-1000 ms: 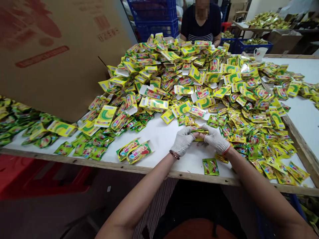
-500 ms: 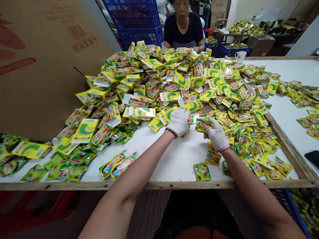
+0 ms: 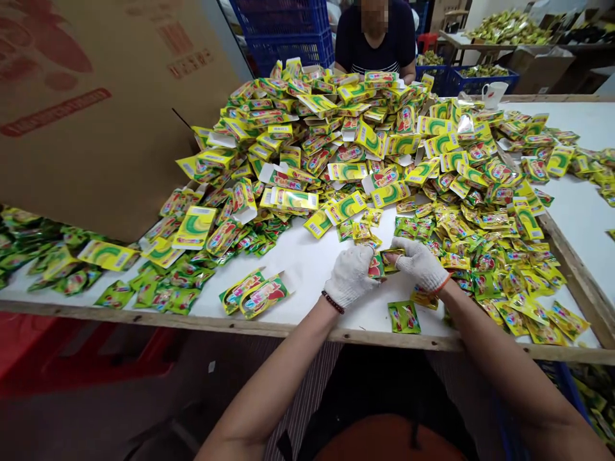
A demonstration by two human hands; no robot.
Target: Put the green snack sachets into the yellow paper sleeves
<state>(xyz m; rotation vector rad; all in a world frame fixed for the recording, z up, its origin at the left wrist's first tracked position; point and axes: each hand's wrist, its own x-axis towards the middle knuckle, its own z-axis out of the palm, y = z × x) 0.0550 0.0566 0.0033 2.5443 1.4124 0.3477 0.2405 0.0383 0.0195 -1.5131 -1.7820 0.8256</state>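
Left hand: the left hand (image 3: pixel 350 275), in a white knit glove, sits low over the surface, with a beaded bracelet (image 3: pixel 332 302) at the wrist.
Right hand: the right hand (image 3: pixel 420 264), also in a white knit glove with an orange cuff edge (image 3: pixel 444 285), faces the left hand from just beside it.
Left fingers: the left fingers (image 3: pixel 368 256) are curled inward and closed on the foil sachets (image 3: pixel 376 266).
Right fingers: the right fingers (image 3: pixel 402 244) are bent over and pinch the same small bunch of foil, close to the left fingers.
Held things: the foil sachets are green, yellow and red and sit between the hands, partly covered by the gloves. Whether they are separate or joined is hidden.
Nearest loose things: a single green sachet (image 3: pixel 404 317) lies just in front of the hands, and a yellow sachet (image 3: pixel 423 298) lies partly under the right hand.
Surface: the white surface (image 3: pixel 307 275) has a wooden edge (image 3: pixel 307 324) along the person's side.
Pile: a large heap of yellow printed cartons (image 3: pixel 307 141) and sachets spreads across the surface ahead of the hands.
Left of the hands: two long sachet strips (image 3: pixel 254 294) lie apart from the heap, near the wooden edge.
Beyond: a co-worker (image 3: pixel 375 38) sits across the heap, in front of blue plastic crates (image 3: pixel 283 35); a white mug (image 3: pixel 494 94) stands at the far edge.
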